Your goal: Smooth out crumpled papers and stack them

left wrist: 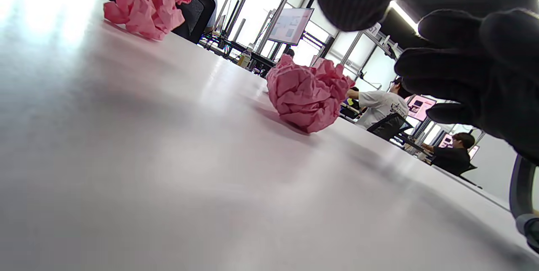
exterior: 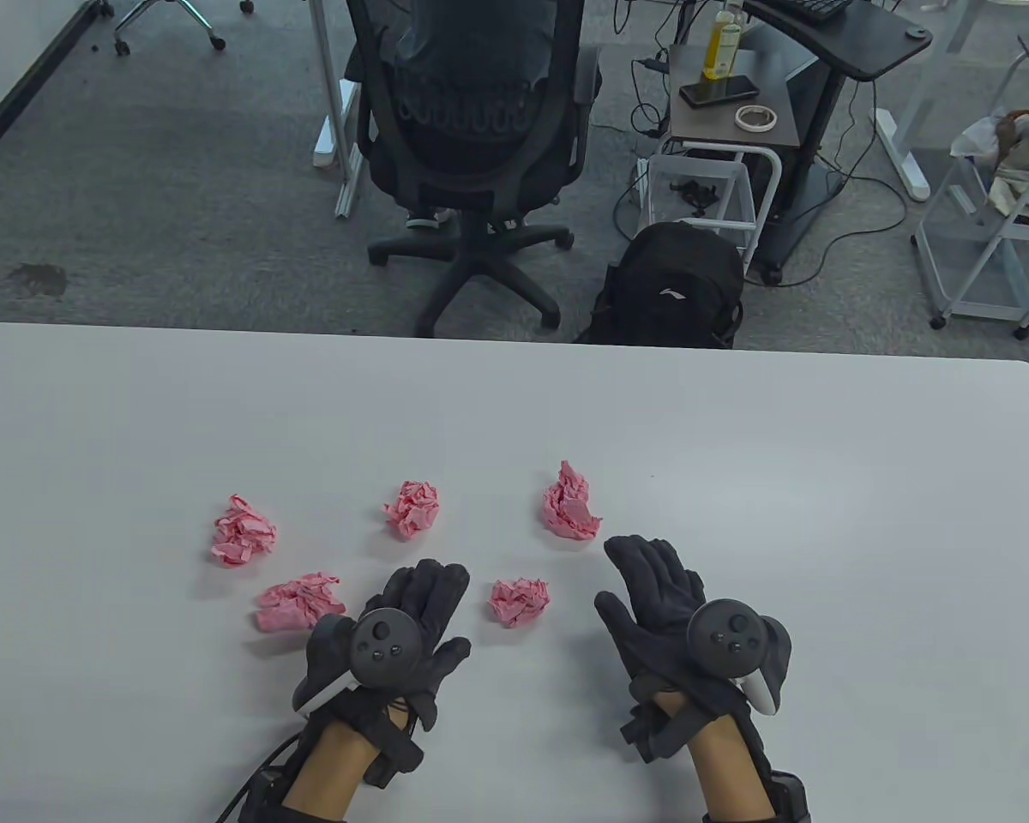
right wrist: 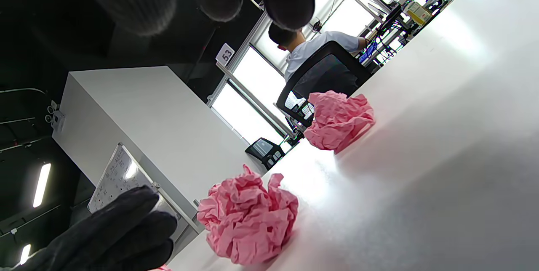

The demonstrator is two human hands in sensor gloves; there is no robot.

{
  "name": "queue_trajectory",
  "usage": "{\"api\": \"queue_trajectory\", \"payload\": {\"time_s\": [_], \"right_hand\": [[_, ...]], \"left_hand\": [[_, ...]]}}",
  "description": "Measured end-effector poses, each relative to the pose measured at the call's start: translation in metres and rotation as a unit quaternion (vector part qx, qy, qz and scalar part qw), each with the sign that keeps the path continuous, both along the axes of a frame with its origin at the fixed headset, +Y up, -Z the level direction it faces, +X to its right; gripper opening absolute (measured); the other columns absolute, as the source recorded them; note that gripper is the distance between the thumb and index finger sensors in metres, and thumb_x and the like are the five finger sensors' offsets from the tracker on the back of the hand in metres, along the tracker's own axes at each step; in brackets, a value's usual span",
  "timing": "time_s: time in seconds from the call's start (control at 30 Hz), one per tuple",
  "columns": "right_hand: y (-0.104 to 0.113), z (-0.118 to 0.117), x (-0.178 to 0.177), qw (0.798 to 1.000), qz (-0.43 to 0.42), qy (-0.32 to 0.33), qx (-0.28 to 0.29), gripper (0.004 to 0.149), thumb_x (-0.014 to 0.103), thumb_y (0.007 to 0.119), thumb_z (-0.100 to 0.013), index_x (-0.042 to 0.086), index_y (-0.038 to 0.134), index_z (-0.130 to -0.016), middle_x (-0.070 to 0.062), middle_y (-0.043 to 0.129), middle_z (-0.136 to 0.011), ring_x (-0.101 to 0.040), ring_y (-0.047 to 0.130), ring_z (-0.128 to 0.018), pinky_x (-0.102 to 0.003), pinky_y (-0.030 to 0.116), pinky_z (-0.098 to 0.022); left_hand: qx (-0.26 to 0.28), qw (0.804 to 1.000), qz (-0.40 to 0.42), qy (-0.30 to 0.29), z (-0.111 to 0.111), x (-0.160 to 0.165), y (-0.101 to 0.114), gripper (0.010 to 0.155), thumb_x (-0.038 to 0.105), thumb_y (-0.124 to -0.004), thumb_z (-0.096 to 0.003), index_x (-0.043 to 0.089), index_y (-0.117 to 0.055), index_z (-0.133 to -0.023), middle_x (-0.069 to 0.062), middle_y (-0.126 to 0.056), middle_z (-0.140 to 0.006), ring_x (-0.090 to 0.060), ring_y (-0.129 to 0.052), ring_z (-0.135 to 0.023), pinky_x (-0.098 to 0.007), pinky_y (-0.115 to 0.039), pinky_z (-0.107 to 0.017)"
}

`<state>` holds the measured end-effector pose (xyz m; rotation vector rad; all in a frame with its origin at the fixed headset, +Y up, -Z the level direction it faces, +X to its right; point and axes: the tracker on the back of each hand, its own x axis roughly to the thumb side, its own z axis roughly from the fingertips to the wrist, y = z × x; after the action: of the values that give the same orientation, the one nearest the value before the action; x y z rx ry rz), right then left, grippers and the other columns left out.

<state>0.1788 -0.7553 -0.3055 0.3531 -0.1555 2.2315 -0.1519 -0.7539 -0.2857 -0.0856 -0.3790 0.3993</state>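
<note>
Several crumpled pink paper balls lie on the white table: one at the far left, one by my left hand, one in the middle, one farther right, and one between my hands. My left hand is open with fingers spread, just left of that ball, holding nothing. My right hand is open just right of it and below the far right ball, also holding nothing. The ball between my hands shows in the left wrist view and the right wrist view.
An office chair and a black backpack stand on the floor beyond the table's far edge. A small cart with a bottle and phone stands behind them. A wide bare stretch of table lies to the right.
</note>
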Motion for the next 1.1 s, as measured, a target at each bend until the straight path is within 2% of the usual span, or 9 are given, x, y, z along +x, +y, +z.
{"api": "queue_trajectory", "payload": {"time_s": [0.2, 0.33, 0.57, 0.67, 0.73, 0.8, 0.9, 1.0, 1.1], "right_hand": [[0.002, 0.0, 0.004, 1.0, -0.012, -0.007, 0.002, 0.067, 0.057, 0.063, -0.057, 0.028, 0.041, -0.113, -0.016, 0.046, -0.12, -0.047, 0.027, -0.107, -0.069, 0.019, -0.067], [0.003, 0.0, 0.005, 1.0, -0.02, -0.003, 0.002, 0.067, 0.056, 0.063, -0.057, 0.026, 0.042, -0.113, -0.017, 0.047, -0.12, -0.047, 0.026, -0.107, -0.07, 0.018, -0.066], [0.004, 0.002, 0.004, 1.0, -0.025, 0.003, 0.005, 0.067, 0.056, 0.063, -0.057, 0.025, 0.044, -0.113, -0.017, 0.048, -0.119, -0.048, 0.027, -0.106, -0.07, 0.018, -0.066], [0.004, 0.003, 0.003, 1.0, -0.026, 0.006, 0.01, 0.066, 0.056, 0.063, -0.057, 0.023, 0.047, -0.112, -0.018, 0.049, -0.118, -0.049, 0.028, -0.105, -0.07, 0.018, -0.066], [0.003, 0.004, -0.001, 1.0, -0.015, 0.015, 0.007, 0.066, 0.055, 0.065, -0.057, 0.021, 0.049, -0.112, -0.018, 0.051, -0.117, -0.049, 0.03, -0.105, -0.07, 0.02, -0.066], [0.004, 0.006, -0.009, 1.0, -0.005, 0.028, 0.011, 0.065, 0.052, 0.069, -0.057, 0.018, 0.053, -0.11, -0.02, 0.057, -0.113, -0.05, 0.049, -0.097, -0.066, 0.038, -0.066], [0.006, 0.009, -0.025, 0.998, 0.005, 0.061, 0.02, 0.058, 0.044, 0.076, -0.056, 0.015, 0.063, -0.104, -0.016, 0.083, -0.094, -0.045, 0.079, -0.077, -0.059, 0.063, -0.056], [0.005, 0.016, -0.044, 0.993, -0.01, 0.113, -0.007, 0.055, 0.044, 0.076, -0.055, 0.014, 0.068, -0.101, -0.013, 0.09, -0.086, -0.041, 0.087, -0.069, -0.056, 0.069, -0.052], [0.002, 0.019, -0.053, 0.983, -0.097, 0.149, -0.043, 0.059, 0.047, 0.076, -0.055, 0.012, 0.066, -0.101, -0.013, 0.091, -0.085, -0.041, 0.088, -0.069, -0.055, 0.07, -0.051]], "left_hand": [[0.01, 1.0, 0.009, -0.001, -0.005, 0.014, 0.005, 0.081, 0.042, -0.081, -0.0513, 0.027, -0.035, -0.116, -0.018, -0.039, -0.118, -0.049, -0.059, -0.105, -0.065, -0.054, -0.072], [0.026, 0.998, -0.05, -0.014, -0.018, 0.039, 0.009, 0.082, 0.041, -0.083, -0.0501, 0.027, -0.036, -0.115, -0.017, -0.043, -0.116, -0.042, -0.075, -0.092, -0.057, -0.064, -0.067], [-0.09, 0.988, -0.126, 0.012, -0.05, 0.087, -0.012, 0.083, 0.05, -0.082, -0.0493, 0.022, -0.041, -0.116, -0.013, -0.05, -0.112, -0.035, -0.074, -0.089, -0.055, -0.062, -0.069], [-0.036, 0.987, -0.156, 0.032, -0.05, 0.092, -0.01, 0.073, 0.049, -0.084, -0.0477, 0.021, -0.057, -0.109, -0.008, -0.063, -0.104, -0.027, -0.081, -0.078, -0.05, -0.069, -0.064], [-0.03, 0.99, -0.137, 0.022, -0.045, 0.09, -0.005, 0.069, 0.046, -0.088, -0.0462, 0.021, -0.062, -0.105, -0.007, -0.067, -0.101, -0.027, -0.083, -0.076, -0.051, -0.07, -0.062], [-0.014, 0.996, -0.093, 0.006, -0.036, 0.081, 0.005, 0.069, 0.045, -0.089, -0.0449, 0.02, -0.063, -0.104, -0.009, -0.069, -0.098, -0.028, -0.085, -0.073, -0.052, -0.072, -0.06], [-0.017, 0.999, 0.005, -0.052, -0.016, 0.069, 0.021, 0.07, 0.046, -0.088, -0.0448, 0.017, -0.062, -0.103, -0.01, -0.071, -0.094, -0.024, -0.086, -0.066, -0.049, -0.075, -0.054], [0.024, 0.991, 0.107, -0.072, 0.008, 0.056, 0.034, 0.07, 0.045, -0.088, -0.0454, 0.018, -0.061, -0.104, -0.01, -0.071, -0.093, -0.024, -0.086, -0.065, -0.05, -0.074, -0.055], [0.063, 0.984, 0.138, -0.096, 0.017, 0.044, 0.033, 0.07, 0.043, -0.085, -0.0472, 0.02, -0.057, -0.107, -0.009, -0.067, -0.098, -0.026, -0.085, -0.072, -0.051, -0.073, -0.059]]}}
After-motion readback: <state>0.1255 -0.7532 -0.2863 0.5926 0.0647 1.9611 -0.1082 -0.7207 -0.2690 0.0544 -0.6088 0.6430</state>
